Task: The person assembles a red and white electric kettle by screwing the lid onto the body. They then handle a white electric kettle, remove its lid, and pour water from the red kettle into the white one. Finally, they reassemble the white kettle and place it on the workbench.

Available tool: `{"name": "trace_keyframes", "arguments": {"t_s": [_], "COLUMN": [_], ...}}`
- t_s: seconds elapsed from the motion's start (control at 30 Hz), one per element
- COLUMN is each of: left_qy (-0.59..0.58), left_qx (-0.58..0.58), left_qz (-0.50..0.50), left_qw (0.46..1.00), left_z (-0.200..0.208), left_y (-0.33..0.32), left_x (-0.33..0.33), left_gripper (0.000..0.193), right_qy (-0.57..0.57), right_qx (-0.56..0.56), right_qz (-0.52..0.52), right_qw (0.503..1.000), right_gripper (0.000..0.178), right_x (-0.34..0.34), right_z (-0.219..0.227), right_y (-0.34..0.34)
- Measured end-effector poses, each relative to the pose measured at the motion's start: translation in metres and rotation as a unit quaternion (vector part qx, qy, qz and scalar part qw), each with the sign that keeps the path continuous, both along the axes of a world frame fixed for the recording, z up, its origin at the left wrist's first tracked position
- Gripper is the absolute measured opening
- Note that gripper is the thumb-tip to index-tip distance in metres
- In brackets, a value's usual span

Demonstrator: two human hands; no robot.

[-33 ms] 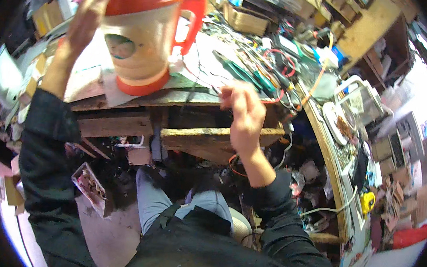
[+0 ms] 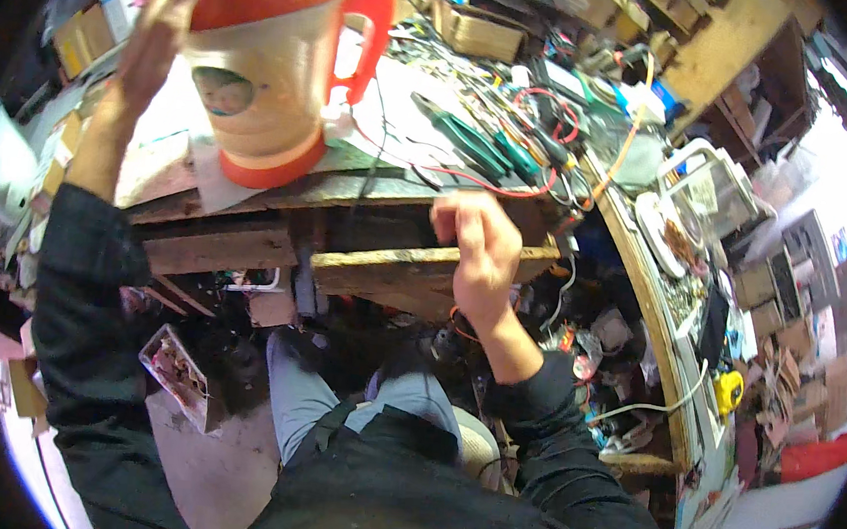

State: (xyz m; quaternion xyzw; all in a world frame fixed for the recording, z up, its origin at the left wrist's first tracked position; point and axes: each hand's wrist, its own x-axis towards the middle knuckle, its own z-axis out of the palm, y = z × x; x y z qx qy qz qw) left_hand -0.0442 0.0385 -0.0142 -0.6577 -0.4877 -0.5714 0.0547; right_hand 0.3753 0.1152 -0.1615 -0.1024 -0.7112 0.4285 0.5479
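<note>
A large electric jug (image 2: 261,117) with a pale body, an orange-red lid, handle and base, and an oval picture on its side stands upright near the front edge of the workbench (image 2: 177,174). Against its upper left side lies my left hand (image 2: 166,30), fingers stretched up along the lid; the top of the frame cuts off part of the lid. My right hand (image 2: 482,254) hovers over the open wooden drawer (image 2: 384,261) with its fingers curled in. Whether anything small sits between those fingers is hidden. A thin red wire (image 2: 489,187) runs across the bench just beyond it.
Green-handled pliers (image 2: 468,141) lie among several tools and wires right of the jug. A side bench on the right carries a white plastic housing (image 2: 665,234) and a yellow tape measure (image 2: 728,393). On the floor stands a bin (image 2: 181,375) with scraps.
The view has shifted slightly, so the jug and bench appear a little further left. My right hand has dropped slightly and its fingers look more curled. My left hand stays against the jug.
</note>
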Motion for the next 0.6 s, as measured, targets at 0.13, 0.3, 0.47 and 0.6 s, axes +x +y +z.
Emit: {"name": "trace_keyframes", "arguments": {"t_s": [0.13, 0.3, 0.47, 0.6], "left_qy": [0.131, 0.204, 0.147, 0.096], "left_qx": [0.049, 0.027, 0.015, 0.008], "left_qz": [0.116, 0.132, 0.184, 0.21], "left_qw": [0.983, 0.97, 0.972, 0.973], "left_z": [0.008, 0.004, 0.016, 0.018], "left_y": [-0.044, -0.031, -0.038, -0.049], "left_x": [0.03, 0.032, 0.046, 0.049], "left_gripper": [0.084, 0.075, 0.068, 0.066], "right_qy": [0.033, 0.114, 0.07, 0.111], "right_qx": [-0.165, -0.436, -0.587, -0.646], "right_qz": [-0.174, -0.296, -0.232, -0.187], "right_qw": [0.97, 0.842, 0.773, 0.732], "right_gripper": [0.032, 0.037, 0.022, 0.026], "right_x": [0.068, 0.154, 0.166, 0.15], "right_z": [-0.074, -0.153, -0.248, -0.304], "right_y": [0.003, 0.081, 0.161, 0.221]}}
